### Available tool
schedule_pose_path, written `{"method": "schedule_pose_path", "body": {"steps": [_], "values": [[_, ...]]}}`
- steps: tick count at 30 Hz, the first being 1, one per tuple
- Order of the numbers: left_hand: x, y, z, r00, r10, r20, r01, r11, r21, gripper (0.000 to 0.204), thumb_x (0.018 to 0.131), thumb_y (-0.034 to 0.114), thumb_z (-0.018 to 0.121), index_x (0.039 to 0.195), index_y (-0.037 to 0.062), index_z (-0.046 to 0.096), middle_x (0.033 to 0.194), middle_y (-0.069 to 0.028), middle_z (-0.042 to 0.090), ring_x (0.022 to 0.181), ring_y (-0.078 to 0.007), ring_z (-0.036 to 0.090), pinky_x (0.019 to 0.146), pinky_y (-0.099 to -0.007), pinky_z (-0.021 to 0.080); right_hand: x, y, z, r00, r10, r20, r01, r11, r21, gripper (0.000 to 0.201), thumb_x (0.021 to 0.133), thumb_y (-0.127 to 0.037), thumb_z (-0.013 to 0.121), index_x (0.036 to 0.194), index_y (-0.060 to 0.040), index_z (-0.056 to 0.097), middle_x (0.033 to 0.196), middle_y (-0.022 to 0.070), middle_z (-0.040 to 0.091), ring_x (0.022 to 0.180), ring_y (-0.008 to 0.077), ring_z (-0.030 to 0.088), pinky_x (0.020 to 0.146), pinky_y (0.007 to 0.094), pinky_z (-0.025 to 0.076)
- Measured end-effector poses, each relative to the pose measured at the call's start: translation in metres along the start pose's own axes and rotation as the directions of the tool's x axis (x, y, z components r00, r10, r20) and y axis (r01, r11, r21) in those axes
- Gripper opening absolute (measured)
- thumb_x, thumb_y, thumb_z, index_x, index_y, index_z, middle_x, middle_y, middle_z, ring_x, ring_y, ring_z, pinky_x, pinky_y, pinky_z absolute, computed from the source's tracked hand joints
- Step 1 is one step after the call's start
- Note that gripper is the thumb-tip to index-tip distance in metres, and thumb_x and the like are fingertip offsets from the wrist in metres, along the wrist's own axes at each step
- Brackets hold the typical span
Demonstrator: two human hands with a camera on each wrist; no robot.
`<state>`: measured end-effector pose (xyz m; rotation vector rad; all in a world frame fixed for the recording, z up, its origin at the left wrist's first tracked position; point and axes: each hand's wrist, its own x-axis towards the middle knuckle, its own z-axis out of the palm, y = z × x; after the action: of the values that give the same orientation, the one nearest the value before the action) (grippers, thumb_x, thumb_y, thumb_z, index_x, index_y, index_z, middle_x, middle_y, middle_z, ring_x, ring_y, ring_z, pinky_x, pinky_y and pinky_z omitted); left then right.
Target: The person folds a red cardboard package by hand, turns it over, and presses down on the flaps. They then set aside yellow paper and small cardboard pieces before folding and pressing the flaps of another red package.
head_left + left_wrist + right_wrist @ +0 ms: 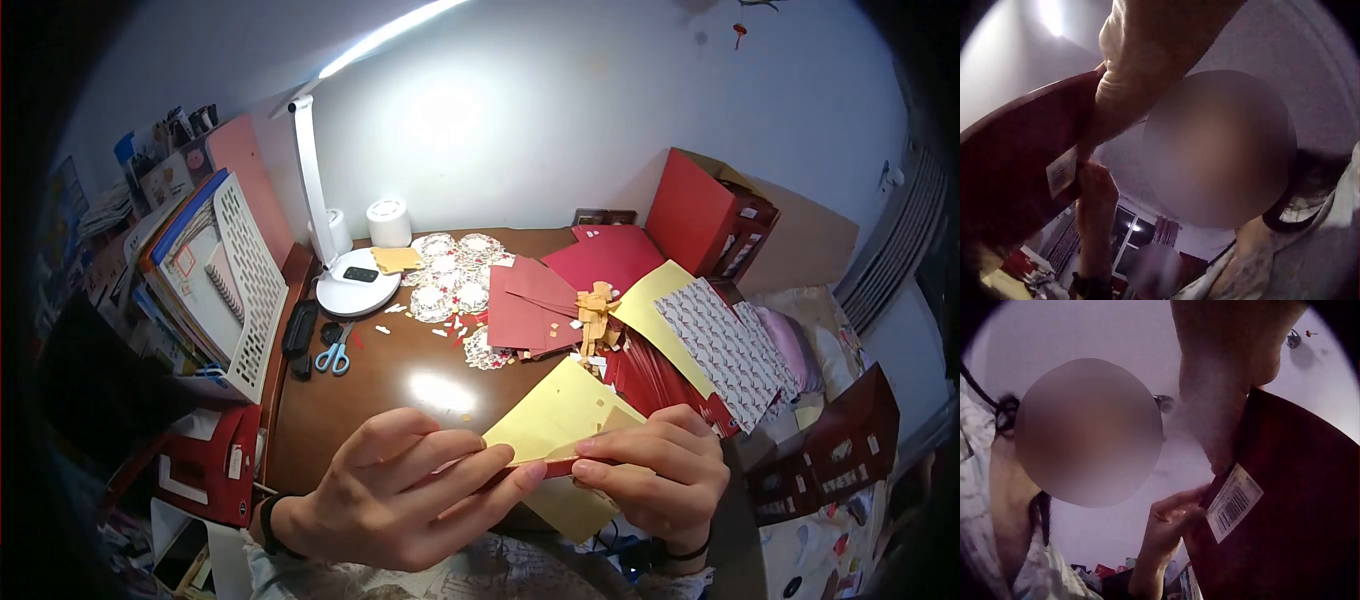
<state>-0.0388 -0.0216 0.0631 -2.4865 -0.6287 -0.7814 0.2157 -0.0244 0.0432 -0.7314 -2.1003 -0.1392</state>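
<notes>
Both hands pinch the near edge of a card sheet [550,405], yellow on top and dark red on its underside. My left hand [415,490] has its fingers and thumb at the middle of that edge, where a narrow red strip shows. Close beside it, my right hand [655,475] grips the edge further right between thumb and fingers. Below the hands another yellow part [575,512] hangs over the lap. A white barcode label [1235,503] is stuck to the red underside, seen from below in both wrist views. Small tan scraps lie on the yellow face.
Red papers [520,310], a bunch of tan strips [597,315] and patterned sheets [725,350] lie behind on the right. Blue-handled scissors [333,358] and a desk lamp [357,294] are at left. Cut-paper rounds [455,275] lie at the back, a red box [705,215] at back right.
</notes>
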Motion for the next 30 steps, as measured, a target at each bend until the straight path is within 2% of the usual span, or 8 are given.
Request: {"method": "schedule_pose_path", "body": {"steps": [4,6,7,13,17,23,25,30], "values": [[0.011,-0.007,-0.011,0.999,-0.019,0.033,0.023,0.994,-0.11,0.036,0.081,0.041,0.069,0.108,0.0193,0.075,0.106,0.0028,0.07,0.093,-0.0119,0.062,0.086,-0.0347,0.039,0.001,0.0,-0.001,1.0,-0.015,-0.017,0.015,1.0,-0.003,0.02,0.077,-0.014,0.07,0.096,-0.0142,0.076,0.096,-0.0004,0.073,0.083,0.0102,0.07,0.071,0.0239,0.043],[0.02,-0.014,-0.019,0.993,0.013,0.12,-0.001,0.995,-0.102,0.049,0.082,0.056,0.061,0.114,0.021,0.074,0.112,-0.0007,0.07,0.103,-0.015,0.06,0.098,-0.0419,0.035,0.002,-0.001,-0.002,1.0,-0.018,-0.024,0.018,1.0,-0.017,0.019,0.077,-0.014,0.07,0.095,-0.0142,0.076,0.096,-0.0003,0.073,0.083,0.0103,0.07,0.071,0.0239,0.043],[0.02,-0.016,-0.018,0.982,0.02,0.185,0.01,0.987,-0.158,0.052,0.084,0.062,0.054,0.119,0.0267,0.072,0.123,-0.0011,0.065,0.116,-0.016,0.055,0.111,-0.0464,0.027,0.002,-0.001,-0.002,1.0,-0.015,-0.027,0.014,1.0,-0.015,0.019,0.078,-0.013,0.07,0.095,-0.0143,0.076,0.096,-0.0003,0.073,0.083,0.0104,0.07,0.071,0.0242,0.044],[0.031,-0.028,-0.013,0.93,0.143,0.339,-0.077,0.976,-0.201,0.056,0.08,0.067,0.054,0.13,0.0415,0.06,0.14,0.0034,0.053,0.131,-0.0166,0.044,0.119,-0.051,0.017,0.003,-0.001,-0.005,0.998,0.038,-0.052,-0.038,0.999,0.003,0.017,0.076,-0.012,0.072,0.093,-0.0144,0.075,0.093,-0.0015,0.073,0.08,0.0114,0.069,0.072,0.0257,0.045],[0.032,-0.028,-0.013,0.908,0.166,0.384,-0.095,0.976,-0.196,0.06,0.08,0.07,0.053,0.133,0.0434,0.056,0.144,0.0039,0.05,0.134,-0.0163,0.042,0.119,-0.0519,0.016,0.006,0.001,-0.006,0.996,0.071,-0.06,-0.069,0.997,0.024,0.015,0.075,-0.012,0.074,0.09,-0.0136,0.074,0.089,-0.0016,0.073,0.076,0.0131,0.069,0.07,0.0267,0.046],[0.029,-0.017,-0.011,0.893,0.127,0.432,-0.169,0.984,0.058,0.061,0.087,0.073,0.038,0.139,0.0438,0.047,0.149,0.0048,0.044,0.14,-0.0152,0.035,0.121,-0.0534,0.013,0.007,0.007,-0.005,0.993,0.112,-0.047,-0.108,0.991,0.085,0.013,0.077,-0.011,0.073,0.09,-0.0114,0.073,0.087,0.001,0.073,0.074,0.0151,0.069,0.069,0.0282,0.047],[0.026,-0.013,-0.008,0.897,0.134,0.421,-0.291,0.897,0.333,0.066,0.087,0.076,0.026,0.144,0.0452,0.039,0.152,0.0078,0.04,0.143,-0.0149,0.031,0.121,-0.0544,0.012,0.007,0.008,-0.004,0.992,0.115,-0.043,-0.11,0.989,0.095,0.013,0.078,-0.011,0.073,0.09,-0.0109,0.073,0.087,0.0015,0.073,0.075,0.0153,0.069,0.069,0.0283,0.047],[0.018,-0.013,0.002,0.905,0.176,0.386,-0.337,0.852,0.401,0.072,0.085,0.08,0.019,0.148,0.047,0.029,0.154,0.0102,0.036,0.147,-0.0155,0.023,0.121,-0.0564,0.012,0.007,0.011,-0.003,0.992,0.118,-0.038,-0.113,0.986,0.123,0.013,0.078,-0.011,0.073,0.092,-0.0104,0.073,0.087,0.0026,0.073,0.076,0.0157,0.07,0.069,0.0284,0.047]]}}
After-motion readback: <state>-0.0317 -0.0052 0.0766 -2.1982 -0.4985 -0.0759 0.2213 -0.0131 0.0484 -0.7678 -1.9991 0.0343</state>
